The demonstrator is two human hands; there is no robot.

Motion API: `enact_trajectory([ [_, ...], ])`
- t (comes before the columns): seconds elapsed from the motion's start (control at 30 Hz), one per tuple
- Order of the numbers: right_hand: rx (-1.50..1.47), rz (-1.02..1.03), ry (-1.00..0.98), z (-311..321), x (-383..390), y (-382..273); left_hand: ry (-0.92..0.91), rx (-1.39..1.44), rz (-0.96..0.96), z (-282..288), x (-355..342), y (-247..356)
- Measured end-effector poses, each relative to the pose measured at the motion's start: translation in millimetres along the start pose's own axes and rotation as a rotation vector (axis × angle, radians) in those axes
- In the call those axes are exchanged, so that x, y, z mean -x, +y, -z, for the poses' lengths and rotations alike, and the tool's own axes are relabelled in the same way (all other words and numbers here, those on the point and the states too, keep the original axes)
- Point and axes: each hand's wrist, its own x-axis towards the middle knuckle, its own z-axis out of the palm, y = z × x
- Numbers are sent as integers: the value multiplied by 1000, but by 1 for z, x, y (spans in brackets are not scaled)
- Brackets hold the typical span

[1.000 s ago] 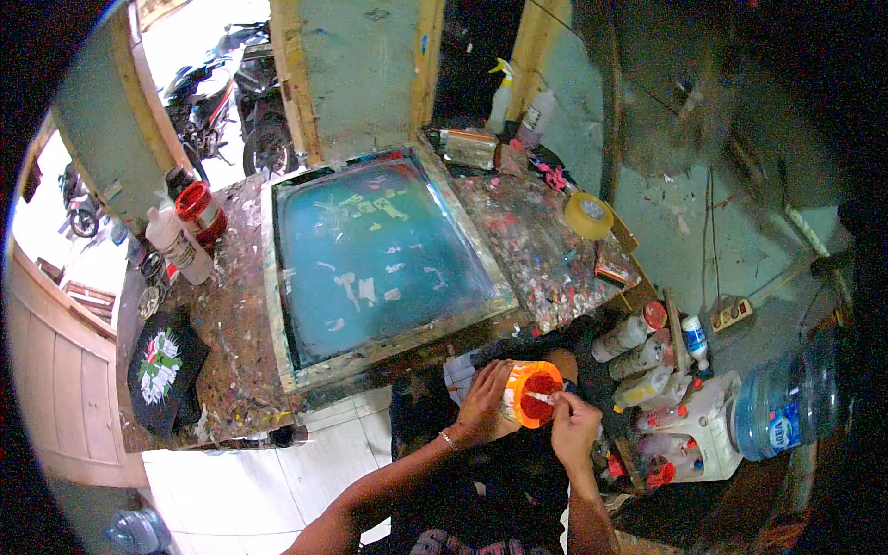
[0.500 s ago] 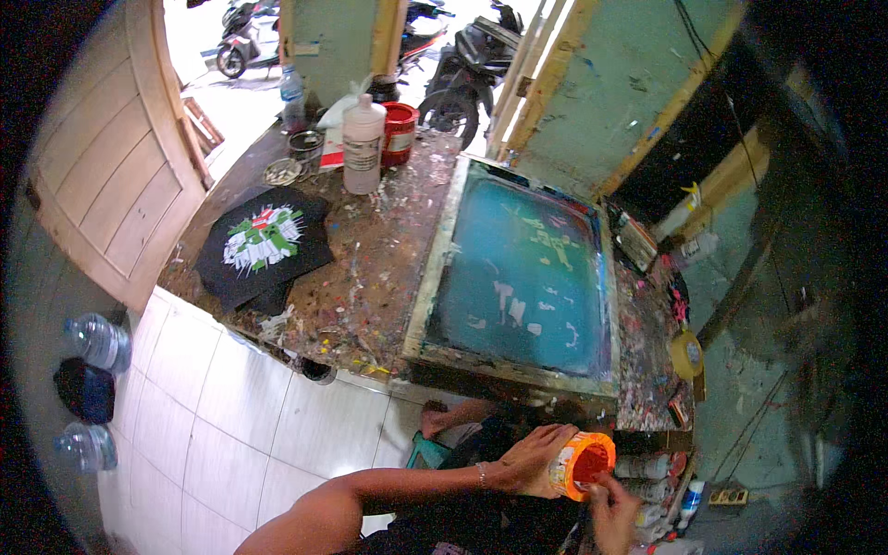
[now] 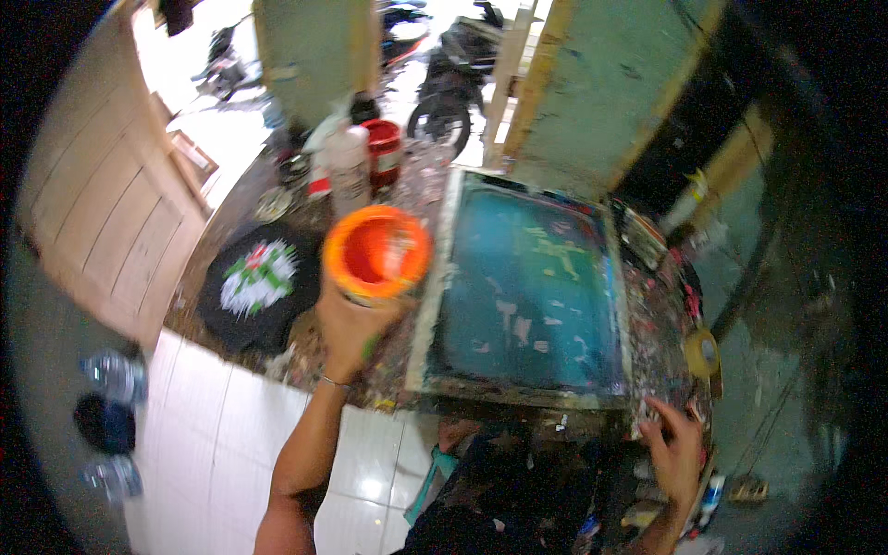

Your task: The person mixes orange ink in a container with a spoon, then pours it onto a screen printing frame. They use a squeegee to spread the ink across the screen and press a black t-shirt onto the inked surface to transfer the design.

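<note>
1. Two hands were in view, somewhat blurred. Left hand (image 3: 356,328) gripped the orange tub (image 3: 379,290) from its near side; right hand (image 3: 673,453) had fingers parted, nothing seen between them.
2. Tub was over the counter (image 3: 393,370), between black cloth (image 3: 259,282) on its left and screen (image 3: 518,287) on its right. Contact with counter: could not tell.
3. Tub's long axis ran steeply, mouth up.
4. Left hand was nearer; right hand was well apart, beside screen's near right corner.
</note>
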Motion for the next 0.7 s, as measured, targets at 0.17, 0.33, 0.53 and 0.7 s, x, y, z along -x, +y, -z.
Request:
enact_trajectory([
  [0.17,6,36,-200,-26,-106,56,212,-67,63,-35,-54,-103],
  [0.33,137,294,-78,-86,-227,125,223,-124,64,-50,-53,-142],
  [0.53,350,346,-78,-130,-333,151,120,183,69,-51,-35,-126],
  [0.7,764,521,21,-160,-380,174,290,-408,-18,-52,17,-60],
])
